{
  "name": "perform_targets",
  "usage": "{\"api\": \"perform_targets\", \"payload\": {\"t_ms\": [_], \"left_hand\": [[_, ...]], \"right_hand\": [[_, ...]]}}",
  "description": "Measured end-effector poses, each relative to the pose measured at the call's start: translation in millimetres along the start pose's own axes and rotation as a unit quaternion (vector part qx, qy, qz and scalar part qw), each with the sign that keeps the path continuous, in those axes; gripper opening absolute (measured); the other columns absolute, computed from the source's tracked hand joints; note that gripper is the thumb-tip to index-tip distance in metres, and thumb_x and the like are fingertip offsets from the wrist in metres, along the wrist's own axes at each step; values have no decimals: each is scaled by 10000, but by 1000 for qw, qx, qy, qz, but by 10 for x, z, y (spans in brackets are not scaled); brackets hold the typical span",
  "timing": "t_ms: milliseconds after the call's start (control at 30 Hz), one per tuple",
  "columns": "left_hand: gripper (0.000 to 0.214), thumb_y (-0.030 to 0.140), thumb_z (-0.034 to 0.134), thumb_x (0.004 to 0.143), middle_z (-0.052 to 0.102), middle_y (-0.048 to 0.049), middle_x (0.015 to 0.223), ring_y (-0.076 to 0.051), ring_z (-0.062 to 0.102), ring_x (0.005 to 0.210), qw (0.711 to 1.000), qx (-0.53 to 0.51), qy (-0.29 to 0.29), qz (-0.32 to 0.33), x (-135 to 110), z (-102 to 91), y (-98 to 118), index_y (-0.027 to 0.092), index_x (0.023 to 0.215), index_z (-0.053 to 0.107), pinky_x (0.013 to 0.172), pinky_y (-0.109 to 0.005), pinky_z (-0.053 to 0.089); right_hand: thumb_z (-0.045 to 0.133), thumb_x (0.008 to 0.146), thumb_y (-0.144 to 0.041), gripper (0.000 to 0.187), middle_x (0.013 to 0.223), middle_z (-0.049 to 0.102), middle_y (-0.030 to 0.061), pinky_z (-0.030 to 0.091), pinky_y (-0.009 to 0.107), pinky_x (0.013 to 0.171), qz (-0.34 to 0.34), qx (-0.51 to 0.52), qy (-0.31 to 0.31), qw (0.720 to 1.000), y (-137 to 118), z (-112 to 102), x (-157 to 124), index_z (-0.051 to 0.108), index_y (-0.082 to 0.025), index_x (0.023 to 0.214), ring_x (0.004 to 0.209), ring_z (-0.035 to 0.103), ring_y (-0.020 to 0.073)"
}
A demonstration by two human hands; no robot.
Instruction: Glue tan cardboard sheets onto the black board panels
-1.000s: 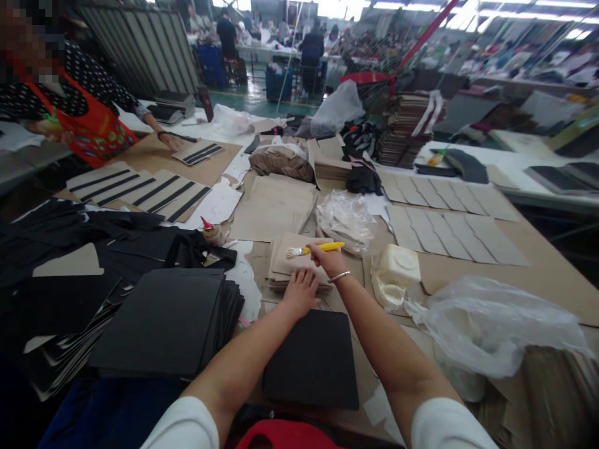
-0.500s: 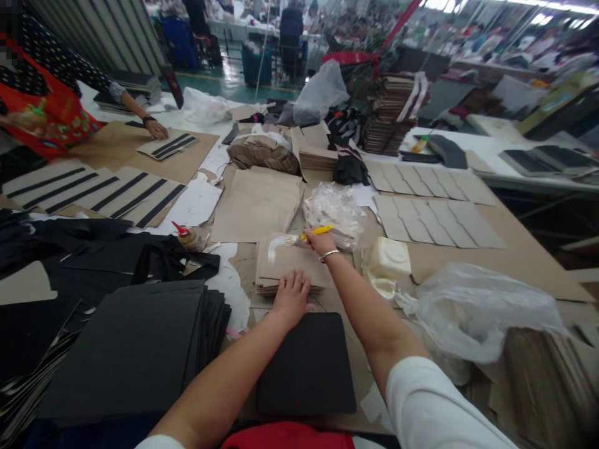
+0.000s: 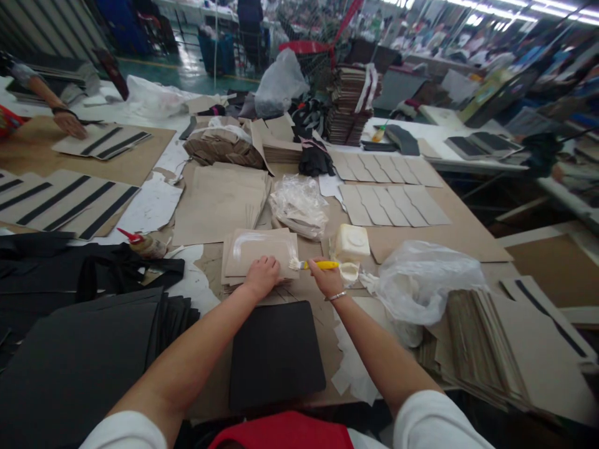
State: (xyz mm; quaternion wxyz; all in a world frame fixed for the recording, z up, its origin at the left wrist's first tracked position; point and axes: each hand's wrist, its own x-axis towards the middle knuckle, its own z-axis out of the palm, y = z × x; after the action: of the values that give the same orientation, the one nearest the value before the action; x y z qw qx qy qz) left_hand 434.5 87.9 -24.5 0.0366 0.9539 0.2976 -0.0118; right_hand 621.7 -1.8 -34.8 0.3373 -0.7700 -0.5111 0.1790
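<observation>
My right hand (image 3: 327, 277) grips a paintbrush (image 3: 322, 265) by its yellow handle, with the whitish bristles at the right edge of a small stack of beige boards (image 3: 285, 243). A wet white streak curves along the left and top of the uppermost board. On that board's lower edge rests my left hand (image 3: 262, 274), fingers laid out and holding nothing. A black panel (image 3: 277, 355) with rounded corners lies just below the stack. Right of the brush stands a cream plastic container (image 3: 352, 242) with a cut opening in front, whitish inside.
Large black sheets (image 3: 88, 362) are piled at left, near a red-tipped bottle (image 3: 147, 245). A clear plastic bag (image 3: 428, 280) and upright boards (image 3: 482, 337) sit at right. Beyond are beige sheets (image 3: 219, 196) and overlapping panels (image 3: 393, 204). Another person's hand (image 3: 70, 123) touches striped boards.
The brush has moved from the board's top left to its right edge, lengthening the white streak. My left hand's fingers have drawn closer together. The camera view has turned right.
</observation>
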Motion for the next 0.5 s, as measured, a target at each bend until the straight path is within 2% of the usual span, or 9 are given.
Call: {"api": "perform_targets", "payload": {"t_ms": [133, 233, 367, 500], "left_hand": [[339, 374, 595, 813, 577, -154, 990, -263, 519, 992, 999, -4, -30, 16, 9, -48, -6, 91, 999, 604, 821, -353, 423], [337, 382, 589, 817, 588, -148, 989, -252, 549, 997, 997, -17, -74, 9, 53, -130, -38, 98, 997, 624, 830, -328, 432], [358, 413, 544, 839, 600, -150, 994, -248, 584, 981, 992, -28, -121, 17, 128, -299, -81, 103, 983, 650, 815, -318, 450], [329, 417, 513, 845, 617, -125, 957, -216, 613, 908, 988, -64, -139, 25, 114, -413, -29, 141, 928, 672, 803, -317, 462]], "right_hand": [[483, 824, -294, 177, 666, 636, 18, 453, 236, 607, 20, 24, 18, 999, -21, -104, -212, 640, -218, 851, 647, 599, 146], [418, 855, -354, 262, 660, 626, 20, 456, 239, 560, 38, 46, 37, 998, -104, -244, -131, 630, -207, 904, 577, 580, 135], [438, 825, -444, 324, 634, 593, 5, 450, 229, 516, 127, 149, 100, 976, -308, -397, 48, 613, -191, 928, 511, 538, 113], [444, 811, -483, 344, 615, 568, -6, 451, 222, 508, 175, 252, 93, 947, -526, -440, 73, 603, -187, 884, 498, 525, 104]]}}
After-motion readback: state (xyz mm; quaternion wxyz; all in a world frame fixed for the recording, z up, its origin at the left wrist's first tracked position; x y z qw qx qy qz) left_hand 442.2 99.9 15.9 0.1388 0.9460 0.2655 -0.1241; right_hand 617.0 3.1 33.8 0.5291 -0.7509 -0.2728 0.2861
